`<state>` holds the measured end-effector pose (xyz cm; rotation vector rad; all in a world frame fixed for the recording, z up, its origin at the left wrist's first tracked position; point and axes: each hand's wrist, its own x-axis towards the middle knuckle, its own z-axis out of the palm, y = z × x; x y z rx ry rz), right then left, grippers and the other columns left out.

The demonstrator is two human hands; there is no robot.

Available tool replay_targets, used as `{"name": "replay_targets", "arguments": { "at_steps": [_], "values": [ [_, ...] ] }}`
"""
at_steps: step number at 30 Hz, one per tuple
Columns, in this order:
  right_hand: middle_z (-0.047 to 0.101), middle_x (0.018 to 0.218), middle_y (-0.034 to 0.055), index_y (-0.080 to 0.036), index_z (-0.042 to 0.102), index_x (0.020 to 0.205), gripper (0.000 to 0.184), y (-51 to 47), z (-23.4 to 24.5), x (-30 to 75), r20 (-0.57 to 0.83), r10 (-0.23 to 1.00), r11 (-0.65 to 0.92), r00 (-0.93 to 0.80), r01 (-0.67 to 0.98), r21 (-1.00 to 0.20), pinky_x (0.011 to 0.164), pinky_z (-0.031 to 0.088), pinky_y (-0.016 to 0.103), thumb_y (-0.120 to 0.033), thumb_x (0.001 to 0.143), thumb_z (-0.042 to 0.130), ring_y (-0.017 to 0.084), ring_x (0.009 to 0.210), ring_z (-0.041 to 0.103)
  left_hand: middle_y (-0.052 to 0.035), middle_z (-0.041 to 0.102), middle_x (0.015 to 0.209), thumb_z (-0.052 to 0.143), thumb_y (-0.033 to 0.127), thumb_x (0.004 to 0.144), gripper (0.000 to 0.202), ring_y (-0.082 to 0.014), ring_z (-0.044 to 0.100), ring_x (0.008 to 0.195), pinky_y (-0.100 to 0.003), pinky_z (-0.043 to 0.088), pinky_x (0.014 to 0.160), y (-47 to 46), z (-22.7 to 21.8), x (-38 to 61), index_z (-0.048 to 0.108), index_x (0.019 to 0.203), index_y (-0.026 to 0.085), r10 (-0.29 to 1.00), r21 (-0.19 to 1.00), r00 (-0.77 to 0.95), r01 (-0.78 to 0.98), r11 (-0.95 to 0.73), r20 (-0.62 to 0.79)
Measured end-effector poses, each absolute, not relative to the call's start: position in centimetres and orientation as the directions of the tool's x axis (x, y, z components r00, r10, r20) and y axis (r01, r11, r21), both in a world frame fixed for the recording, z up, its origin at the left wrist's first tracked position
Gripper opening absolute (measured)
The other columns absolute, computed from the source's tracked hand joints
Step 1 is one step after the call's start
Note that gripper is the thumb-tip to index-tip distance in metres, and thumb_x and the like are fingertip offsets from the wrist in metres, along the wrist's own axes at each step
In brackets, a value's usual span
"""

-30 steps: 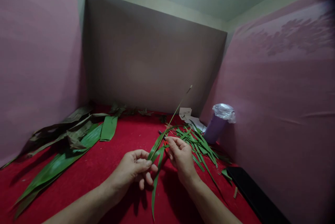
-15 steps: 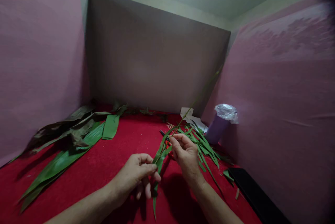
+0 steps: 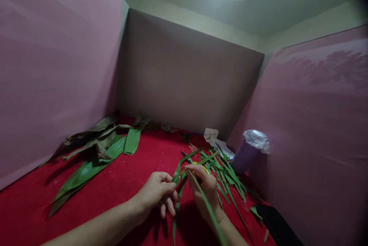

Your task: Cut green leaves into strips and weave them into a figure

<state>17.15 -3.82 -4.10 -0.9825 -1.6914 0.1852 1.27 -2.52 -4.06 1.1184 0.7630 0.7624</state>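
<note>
My left hand pinches a narrow green leaf strip between thumb and fingers, just above the red cloth. Close to its right, my right hand is closed on the same strip, and a long thin green piece runs from its fingers down over my wrist toward the camera. The strip's lower end hangs down between my two forearms. Behind my right hand lies a pile of cut green leaf strips.
Large green and dried brown leaves lie at the left by the pink wall. A purple cup with a foil-like top stands at the right wall, white paper scraps behind it, a black flat object at the lower right.
The thin piece that pointed up and away from my right hand has swung down over my right wrist toward the camera. Both hands stay pinched on the strip; the view tilted upward.
</note>
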Motion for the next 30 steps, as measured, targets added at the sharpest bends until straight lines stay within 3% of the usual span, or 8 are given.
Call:
{"name": "replay_targets", "arguments": {
  "at_steps": [3,5,10,15,19,22,26,30],
  "values": [
    [0.062,0.070,0.0019,-0.019,0.062,0.093,0.016,-4.2,-4.1,17.0,0.786,0.601,0.707,-0.144,0.554,-0.439,0.056,0.041,0.022,-0.012,0.085,0.050,0.013,0.059,0.055,-0.0060,0.067,0.061,0.061,0.035,0.067,0.026,-0.0144,0.060,0.037,-0.018,0.037,0.028,-2.3,-4.2,1.2,0.043,0.067,0.016,0.861,0.956,0.495,-0.176,0.233,-0.118],
    [0.064,0.073,0.0039,-0.019,0.062,0.096,0.019,-4.3,-4.1,16.9,0.811,0.548,0.738,-0.203,0.575,-0.354,0.058,0.043,0.023,-0.009,0.084,0.050,0.014,0.062,0.057,-0.0058,0.066,0.061,0.062,0.035,0.067,0.026,-0.0142,0.060,0.039,-0.020,0.040,0.031,-2.3,-4.2,1.2,0.044,0.068,0.016,0.872,0.956,0.479,-0.196,0.220,-0.102],
    [0.062,0.067,0.0057,-0.016,0.063,0.102,0.024,-4.5,-4.2,16.9,0.827,0.461,0.732,-0.323,0.665,-0.149,0.051,0.039,0.023,-0.008,0.084,0.049,0.014,0.055,0.055,-0.0038,0.064,0.063,0.062,0.032,0.069,0.023,-0.0132,0.061,0.045,-0.022,0.045,0.040,-2.6,-4.0,1.2,0.050,0.072,0.013,0.878,0.945,0.472,-0.243,0.219,-0.082],
    [0.053,0.052,0.0006,-0.017,0.063,0.105,0.025,-4.7,-4.0,16.8,0.819,0.335,0.687,-0.466,0.715,0.126,0.044,0.029,0.023,-0.012,0.083,0.052,0.012,0.044,0.047,-0.0023,0.061,0.061,0.061,0.025,0.071,0.016,-0.0116,0.060,0.051,-0.022,0.048,0.047,-2.9,-3.6,1.3,0.058,0.074,0.010,0.882,0.935,0.468,-0.286,0.210,-0.055],
    [0.054,0.053,0.0006,-0.018,0.060,0.109,0.028,-4.6,-4.0,16.7,0.806,0.308,0.674,-0.505,0.714,0.190,0.045,0.029,0.024,-0.016,0.082,0.057,0.013,0.046,0.048,-0.0032,0.062,0.062,0.064,0.023,0.069,0.014,-0.0117,0.060,0.055,-0.023,0.049,0.050,-3.0,-3.3,1.2,0.061,0.073,0.010,0.873,0.930,0.486,-0.306,0.204,-0.031],
    [0.058,0.062,0.0030,-0.018,0.059,0.109,0.027,-4.8,-4.0,16.6,0.836,0.353,0.716,-0.419,0.696,0.047,0.047,0.034,0.023,-0.014,0.083,0.055,0.013,0.051,0.051,-0.0050,0.064,0.067,0.065,0.026,0.069,0.018,-0.0117,0.060,0.055,-0.022,0.048,0.050,-3.1,-3.1,1.1,0.061,0.077,0.010,0.876,0.920,0.481,-0.327,0.214,-0.033],
    [0.061,0.074,0.0043,-0.019,0.060,0.096,0.015,-5.1,-4.0,16.0,0.846,0.508,0.745,-0.163,0.576,-0.336,0.059,0.043,0.025,-0.013,0.084,0.052,0.015,0.065,0.056,-0.0063,0.064,0.072,0.064,0.028,0.069,0.022,-0.0121,0.061,0.055,-0.024,0.048,0.051,-3.2,-2.9,1.3,0.060,0.080,0.010,0.896,0.927,0.442,-0.321,0.192,-0.032],
    [0.056,0.065,-0.0004,-0.018,0.058,0.076,0.008,-4.9,-4.3,15.1,0.709,0.699,0.633,0.097,0.377,-0.676,0.054,0.042,0.023,-0.021,0.083,0.056,0.012,0.057,0.053,-0.0039,0.062,0.068,0.061,0.026,0.069,0.019,-0.0105,0.058,0.051,-0.022,0.047,0.048,-3.1,-3.2,1.5,0.059,0.078,0.010,0.921,0.945,0.389,-0.293,0.143,-0.018]
  ]
}}
